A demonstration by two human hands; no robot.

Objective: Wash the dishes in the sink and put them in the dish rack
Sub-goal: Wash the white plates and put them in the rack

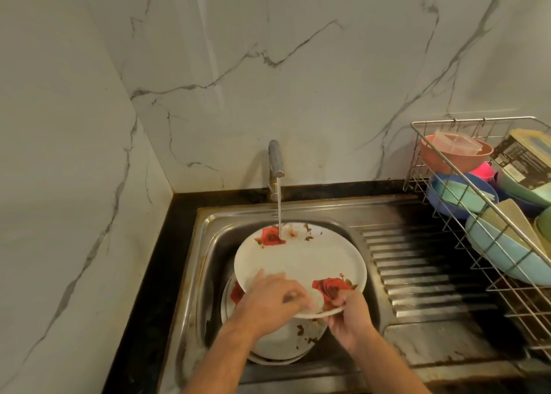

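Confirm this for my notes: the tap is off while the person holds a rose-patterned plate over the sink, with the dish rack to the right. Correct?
Not quite: the tap is running. The head view shows water falling onto the plate. The rest holds: the plate is over the sink, and the dish rack stands to the right.

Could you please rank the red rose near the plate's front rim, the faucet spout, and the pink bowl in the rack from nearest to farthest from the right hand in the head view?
From the right hand:
1. Front rose, just beside the fingers.
2. Faucet spout, behind the sink.
3. Pink bowl, far right in the rack.
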